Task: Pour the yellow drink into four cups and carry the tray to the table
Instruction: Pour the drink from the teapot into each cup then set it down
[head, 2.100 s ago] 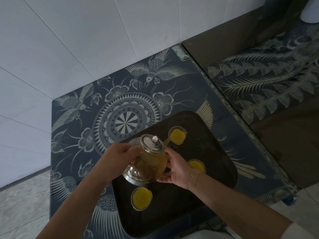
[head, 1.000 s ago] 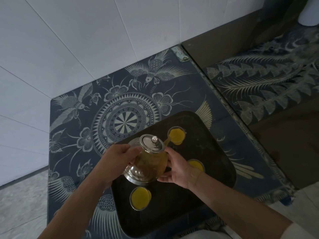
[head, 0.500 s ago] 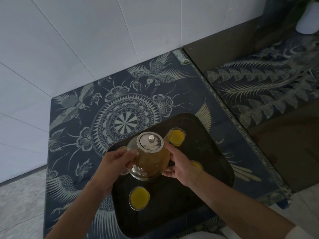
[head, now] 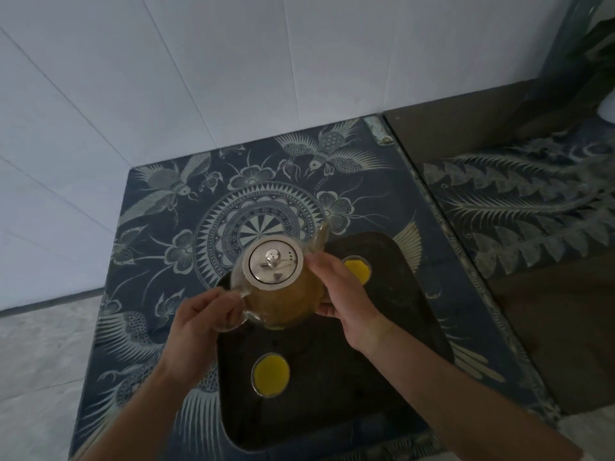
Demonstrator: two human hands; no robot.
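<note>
Both hands are carrying a glass teapot (head: 279,291) level above the dark tray (head: 399,311), its steel lid (head: 273,263) facing straight up and its spout (head: 320,236) pointing toward 1 o'clock, with no stream leaving it. The left hand (head: 203,322) is curling its fingers around the glass handle at the pot's 8 o'clock side, and the right hand (head: 342,287) is cupping the pot's belly at 3 o'clock, fingers wrapping the glass wall, so each hand is holding the teapot firmly rather than lying loose. The pot is holding plenty of yellow drink. On the tray, 2 cups are showing yellow liquid: the near cup (head: 270,374) at the tray's 7 o'clock and the far cup (head: 356,268) at 12 o'clock, partly hiding behind the right hand. Any other cups are lying under the pot, hands or forearm, so I cannot tell whether all 4 are filled. Judging by the upright pot, pouring is pausing or finishing; what is remaining is topping up any cup that is lacking drink, setting the teapot down on the patterned blue cloth (head: 166,207), and then lifting the tray by its edges and carrying it to the table. The tray is sitting on the cloth at the surface's 5 o'clock corner.
</note>
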